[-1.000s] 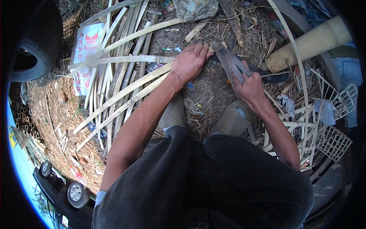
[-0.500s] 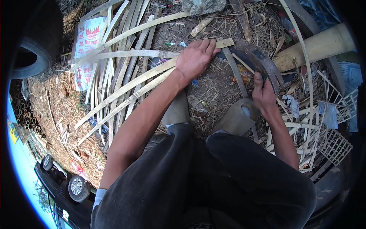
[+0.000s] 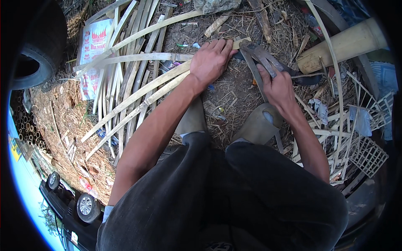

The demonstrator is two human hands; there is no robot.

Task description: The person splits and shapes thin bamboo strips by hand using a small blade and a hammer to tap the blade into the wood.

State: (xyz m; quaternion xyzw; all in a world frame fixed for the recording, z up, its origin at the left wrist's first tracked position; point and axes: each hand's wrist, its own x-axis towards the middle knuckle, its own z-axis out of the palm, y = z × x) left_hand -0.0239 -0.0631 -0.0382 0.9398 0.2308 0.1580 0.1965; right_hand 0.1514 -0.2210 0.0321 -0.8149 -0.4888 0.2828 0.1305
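Note:
My left hand (image 3: 211,60) is closed over a pale bamboo strip (image 3: 138,99), whose short end (image 3: 244,40) sticks out past the fingers. A second bamboo strip (image 3: 136,115) runs beside it to the wrist. In my right hand (image 3: 277,85) is a dark, worn tool (image 3: 263,56) with two long parts; its exact kind is unclear. The tool's far end meets or overlaps the strip's protruding end. Under these, a narrow grey flat bar (image 3: 252,69) slants down toward my right shoe (image 3: 259,123); a dark flat piece there is partly hidden.
Many split bamboo strips (image 3: 138,46) lie piled at the left over a printed sheet (image 3: 92,50). A thick bamboo pole (image 3: 343,46) and a slatted lattice (image 3: 368,157) are at the right. A rock (image 3: 217,5) lies far ahead, a tire (image 3: 37,62) far left.
My right hand has moved a little left and forward, bringing the dark tool to the strip's end. The left hand has shifted slightly left with the strip.

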